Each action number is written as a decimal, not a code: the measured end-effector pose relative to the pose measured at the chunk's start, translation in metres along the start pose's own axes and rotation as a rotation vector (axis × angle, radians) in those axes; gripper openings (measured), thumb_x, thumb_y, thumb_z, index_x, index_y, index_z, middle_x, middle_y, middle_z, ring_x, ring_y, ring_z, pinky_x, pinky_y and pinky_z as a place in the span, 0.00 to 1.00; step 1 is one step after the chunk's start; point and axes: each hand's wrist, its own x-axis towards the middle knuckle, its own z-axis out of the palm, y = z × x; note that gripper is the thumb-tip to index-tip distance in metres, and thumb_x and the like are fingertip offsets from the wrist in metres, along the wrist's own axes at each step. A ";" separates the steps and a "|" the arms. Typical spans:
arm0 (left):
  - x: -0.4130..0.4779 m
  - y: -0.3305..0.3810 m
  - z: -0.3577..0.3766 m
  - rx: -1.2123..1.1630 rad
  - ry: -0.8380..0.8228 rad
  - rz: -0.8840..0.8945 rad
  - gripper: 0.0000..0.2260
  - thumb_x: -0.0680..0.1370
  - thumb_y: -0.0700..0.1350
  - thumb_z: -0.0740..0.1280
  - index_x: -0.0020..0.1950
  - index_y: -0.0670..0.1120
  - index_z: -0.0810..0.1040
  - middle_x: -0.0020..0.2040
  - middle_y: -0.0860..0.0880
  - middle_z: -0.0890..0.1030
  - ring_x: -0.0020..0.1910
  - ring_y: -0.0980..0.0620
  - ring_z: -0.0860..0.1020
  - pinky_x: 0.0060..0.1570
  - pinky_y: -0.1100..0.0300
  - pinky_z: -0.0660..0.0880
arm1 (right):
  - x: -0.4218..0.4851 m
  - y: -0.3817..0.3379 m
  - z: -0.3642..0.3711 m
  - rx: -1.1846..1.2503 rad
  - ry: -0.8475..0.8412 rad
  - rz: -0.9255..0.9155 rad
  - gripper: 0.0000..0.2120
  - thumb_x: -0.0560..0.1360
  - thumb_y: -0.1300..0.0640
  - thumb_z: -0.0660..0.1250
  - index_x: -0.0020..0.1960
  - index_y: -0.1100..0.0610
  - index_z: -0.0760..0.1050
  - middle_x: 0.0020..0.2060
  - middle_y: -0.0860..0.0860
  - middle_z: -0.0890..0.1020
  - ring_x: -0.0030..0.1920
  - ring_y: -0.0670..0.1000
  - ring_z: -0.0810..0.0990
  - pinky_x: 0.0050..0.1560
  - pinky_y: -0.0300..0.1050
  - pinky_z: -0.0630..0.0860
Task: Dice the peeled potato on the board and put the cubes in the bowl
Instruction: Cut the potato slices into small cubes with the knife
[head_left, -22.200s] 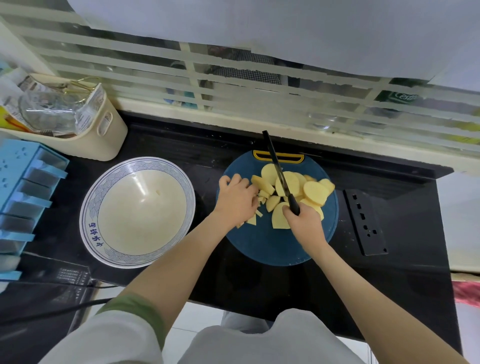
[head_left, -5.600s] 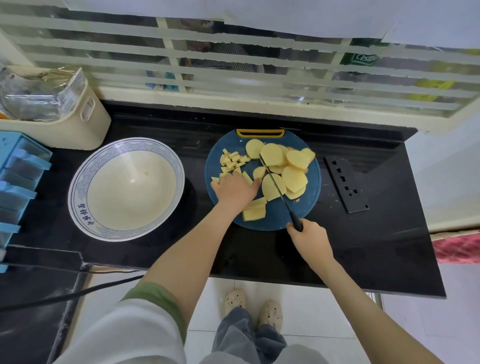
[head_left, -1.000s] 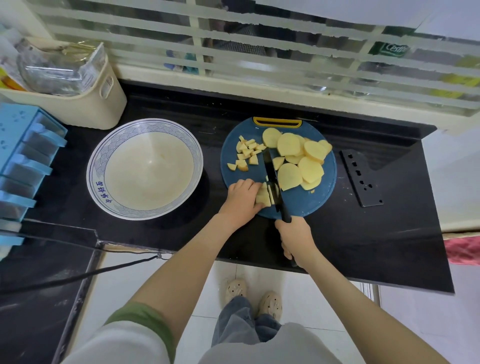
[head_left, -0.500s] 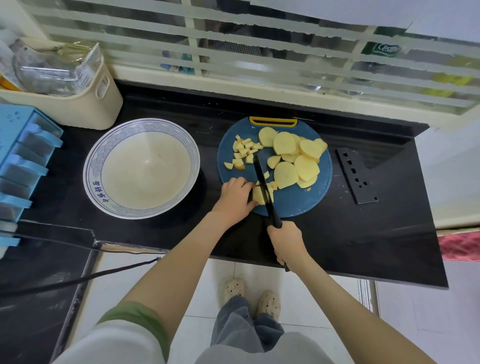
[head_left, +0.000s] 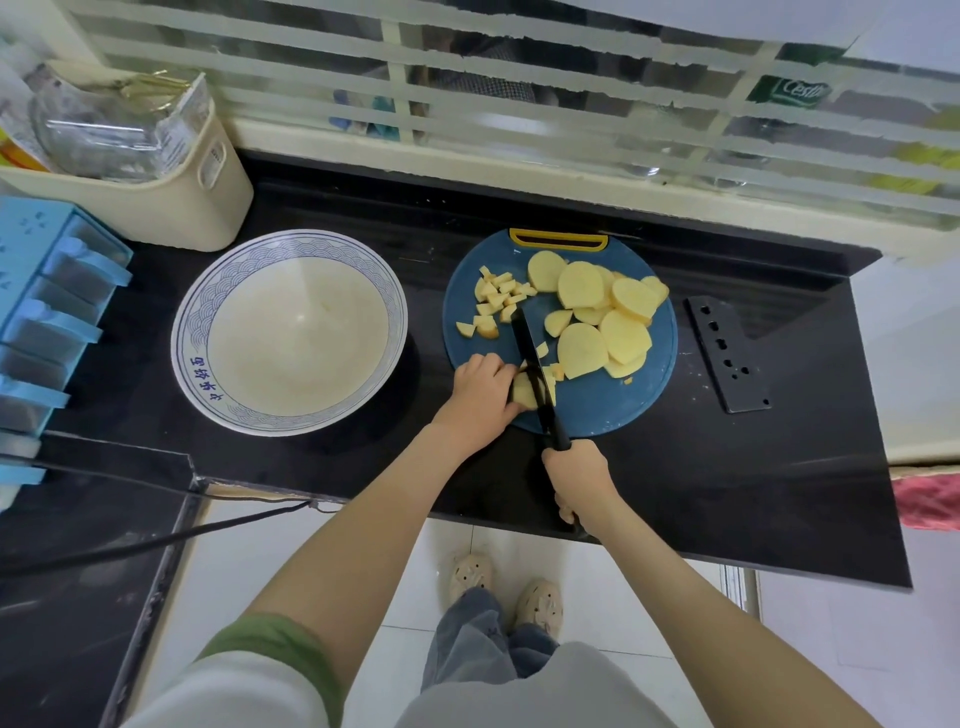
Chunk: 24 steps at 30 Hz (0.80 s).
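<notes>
A round blue cutting board (head_left: 613, 405) lies on the black counter. Pale potato slices (head_left: 608, 317) are heaped on its right half, and several small cubes (head_left: 496, 301) sit at its upper left. My left hand (head_left: 480, 392) presses a stack of potato strips (head_left: 524, 392) at the board's near edge. My right hand (head_left: 579, 475) grips the black knife (head_left: 535, 374), whose blade rests across those strips. The white bowl with a blue rim (head_left: 288, 332) stands left of the board and looks to hold no cubes.
A cream tub (head_left: 171, 192) with packets stands at the back left, a light blue drawer unit (head_left: 47, 322) at the far left. A black perforated plate (head_left: 727, 353) lies right of the board. A black cable (head_left: 156, 540) runs below the counter's front edge.
Over the last second the knife has stayed across the strips under my left hand, shifting slightly along them. The cubes and slices lie as before.
</notes>
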 end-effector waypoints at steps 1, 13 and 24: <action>-0.001 0.000 0.000 0.007 -0.003 -0.004 0.22 0.79 0.52 0.63 0.70 0.44 0.68 0.60 0.45 0.71 0.60 0.47 0.67 0.59 0.57 0.60 | -0.001 0.002 0.000 0.017 -0.009 -0.015 0.09 0.80 0.59 0.59 0.40 0.58 0.67 0.32 0.53 0.70 0.28 0.50 0.67 0.25 0.41 0.66; -0.006 0.005 -0.001 -0.062 -0.017 -0.138 0.26 0.76 0.54 0.67 0.70 0.45 0.67 0.63 0.46 0.69 0.64 0.47 0.65 0.62 0.55 0.61 | -0.015 -0.002 -0.005 0.185 -0.014 -0.065 0.07 0.78 0.59 0.61 0.42 0.58 0.67 0.35 0.55 0.69 0.28 0.51 0.65 0.25 0.41 0.64; -0.007 -0.002 -0.006 -0.065 -0.013 -0.102 0.16 0.77 0.52 0.66 0.61 0.45 0.74 0.58 0.47 0.72 0.60 0.48 0.68 0.57 0.54 0.63 | -0.014 0.000 0.005 0.106 -0.037 -0.037 0.07 0.79 0.57 0.61 0.43 0.57 0.68 0.35 0.54 0.71 0.29 0.50 0.68 0.28 0.43 0.68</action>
